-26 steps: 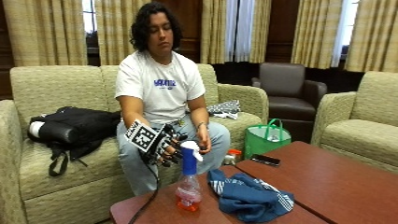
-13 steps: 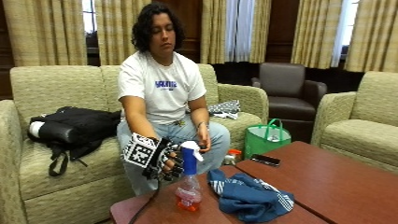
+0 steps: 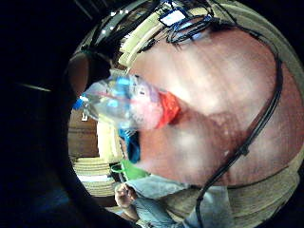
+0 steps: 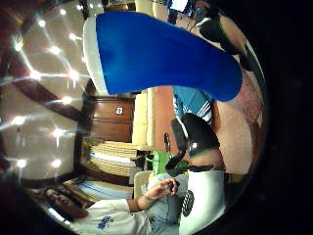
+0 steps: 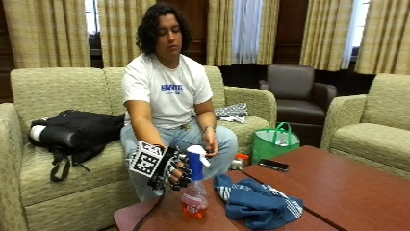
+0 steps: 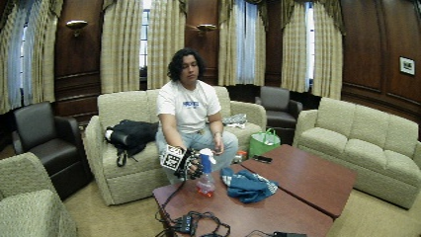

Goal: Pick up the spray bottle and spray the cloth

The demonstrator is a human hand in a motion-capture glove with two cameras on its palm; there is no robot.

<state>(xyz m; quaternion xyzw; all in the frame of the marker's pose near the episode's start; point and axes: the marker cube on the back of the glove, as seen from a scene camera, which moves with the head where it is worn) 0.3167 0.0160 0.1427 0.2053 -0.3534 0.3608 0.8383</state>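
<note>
The gloved right hand [image 5: 172, 171] had come closer to the spray bottle [image 5: 194, 188] than it was a moment ago, and now sat right beside the blue and white top, low in the middle of the outside view. Its fingers [image 5: 183, 174] were curled toward the bottle's neck, but I could not tell if they held it. The bottle stood upright on the table [image 5: 346, 190]. The blue cloth [image 5: 256, 202] lay just to its right.
</note>
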